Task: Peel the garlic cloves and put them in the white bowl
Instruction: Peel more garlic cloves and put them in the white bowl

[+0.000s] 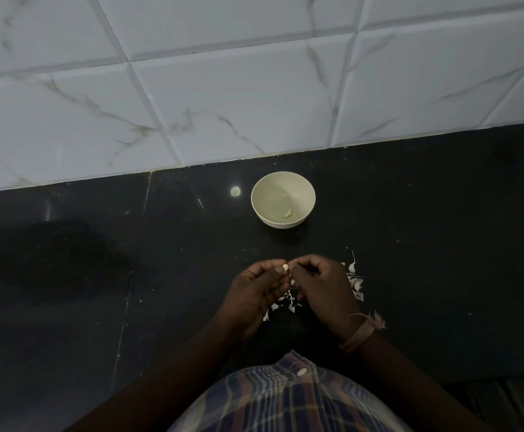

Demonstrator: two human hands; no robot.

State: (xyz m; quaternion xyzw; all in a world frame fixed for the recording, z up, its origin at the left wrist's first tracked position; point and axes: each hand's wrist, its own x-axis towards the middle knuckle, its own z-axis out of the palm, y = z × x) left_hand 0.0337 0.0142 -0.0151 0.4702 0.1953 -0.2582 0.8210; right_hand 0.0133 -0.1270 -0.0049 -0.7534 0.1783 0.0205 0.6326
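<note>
Head view: your left hand (256,286) and right hand (320,283) pinch one garlic clove (285,268) above the worktop (98,275), mid-peel; next, probably strip remaining skin, then reach to the white bowl (283,199).

Head camera looks steeply down, close over the dark counter (410,244), facing the tiled wall (223,88).
</note>
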